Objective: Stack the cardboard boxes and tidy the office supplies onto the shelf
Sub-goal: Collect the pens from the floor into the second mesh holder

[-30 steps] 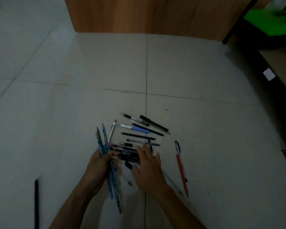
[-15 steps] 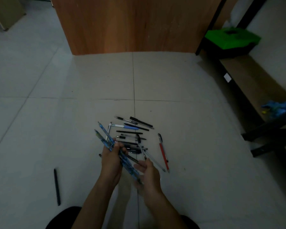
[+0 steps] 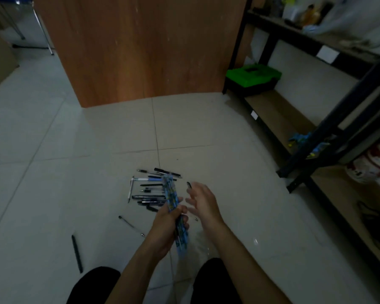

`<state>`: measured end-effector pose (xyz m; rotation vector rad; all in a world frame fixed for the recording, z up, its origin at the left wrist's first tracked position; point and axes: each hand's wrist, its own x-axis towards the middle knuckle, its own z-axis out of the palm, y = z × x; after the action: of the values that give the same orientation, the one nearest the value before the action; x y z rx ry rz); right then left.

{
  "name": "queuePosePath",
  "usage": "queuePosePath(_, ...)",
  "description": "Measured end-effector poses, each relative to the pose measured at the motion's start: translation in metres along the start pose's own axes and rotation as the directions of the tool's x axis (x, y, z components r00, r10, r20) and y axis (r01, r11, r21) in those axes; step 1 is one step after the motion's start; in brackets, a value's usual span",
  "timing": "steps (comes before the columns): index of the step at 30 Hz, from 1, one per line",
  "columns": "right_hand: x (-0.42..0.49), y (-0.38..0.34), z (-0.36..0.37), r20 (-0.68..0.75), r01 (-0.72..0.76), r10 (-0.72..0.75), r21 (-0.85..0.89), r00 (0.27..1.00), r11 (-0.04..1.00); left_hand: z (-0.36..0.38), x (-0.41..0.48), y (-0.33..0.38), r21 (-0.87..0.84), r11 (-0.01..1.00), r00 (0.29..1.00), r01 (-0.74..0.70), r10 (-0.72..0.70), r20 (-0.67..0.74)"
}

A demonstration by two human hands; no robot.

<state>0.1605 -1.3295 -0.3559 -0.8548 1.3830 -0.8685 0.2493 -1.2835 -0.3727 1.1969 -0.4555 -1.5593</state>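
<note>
My left hand (image 3: 166, 229) grips a bundle of blue patterned pencils (image 3: 171, 195), held nearly upright over the floor. Just to its right, my right hand (image 3: 201, 204) hovers with fingers spread and holds nothing. Beyond the hands, several pens (image 3: 150, 189) lie scattered on the pale tiled floor. A thin pen (image 3: 131, 225) lies apart to the left, and a dark pen (image 3: 77, 253) lies further left near my knee. The black shelf rack (image 3: 312, 137) stands at the right.
A wooden panel (image 3: 140, 47) rises behind the pens. A green-lidded box (image 3: 252, 74) sits on the rack's lowest board, with blue items (image 3: 303, 139) further along it. Dark shoes (image 3: 373, 224) lie under the rack at right. My knees (image 3: 92, 284) frame the bottom edge.
My left hand has swung the pencil bundle from slanted to nearly upright. My right hand has let go of the pens, lifted and opened. My view has tilted up toward the rack.
</note>
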Motion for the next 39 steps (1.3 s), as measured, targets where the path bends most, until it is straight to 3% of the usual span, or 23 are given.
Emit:
queuePosePath(4, -0.018, -0.027, -0.026, 0.088, 0.084, -0.088, 0.045, 0.992, 0.995, 0.027, -0.037, 0.001, 0.198, 0.979, 0.976, 0.049, -0.09, 0.201)
queuePosePath(9, -0.056, -0.03, -0.061, 0.116, 0.031, -0.038, 0.064, 0.993, 0.997, 0.06, -0.07, -0.005, 0.283, 0.958, 0.961, 0.041, -0.116, 0.253)
queuePosePath(12, -0.077, -0.03, -0.087, 0.109, 0.032, -0.014, -0.161, 0.994, 0.986, 0.083, -0.086, -0.006, 0.39, 0.921, 0.945, 0.004, -0.131, 0.299)
queuePosePath(14, -0.09, -0.032, -0.101, 0.155, 0.039, -0.008, -0.201, 0.988, 0.979, 0.095, -0.093, -0.008, 0.462, 0.887, 0.938, -0.03, -0.135, 0.319)
queuePosePath(17, -0.107, -0.036, -0.123, 0.113, 0.058, -0.046, -0.105, 0.993, 0.993, 0.113, -0.103, -0.011, 0.55, 0.83, 0.913, -0.094, -0.149, 0.38)
queuePosePath(21, -0.122, -0.049, -0.155, 0.011, 0.087, -0.091, 0.178, 0.996, 0.98, 0.13, -0.111, -0.013, 0.669, 0.724, 0.894, -0.17, -0.172, 0.414)
queuePosePath(26, -0.141, -0.069, -0.181, -0.159, 0.172, -0.1, 0.549, 0.982, 0.818, 0.156, -0.118, -0.01, 0.726, 0.635, 0.84, -0.265, -0.218, 0.498)
queuePosePath(32, -0.164, -0.069, -0.189, -0.313, 0.282, -0.107, 0.591, 0.944, 0.756, 0.198, -0.133, -0.002, 0.691, 0.651, 0.803, -0.314, -0.206, 0.56)
queuePosePath(39, -0.205, -0.081, -0.229, -0.487, 0.465, -0.121, 0.686, 0.865, 0.56, 0.224, -0.16, -0.006, 0.626, 0.738, 0.778, -0.254, -0.229, 0.585)
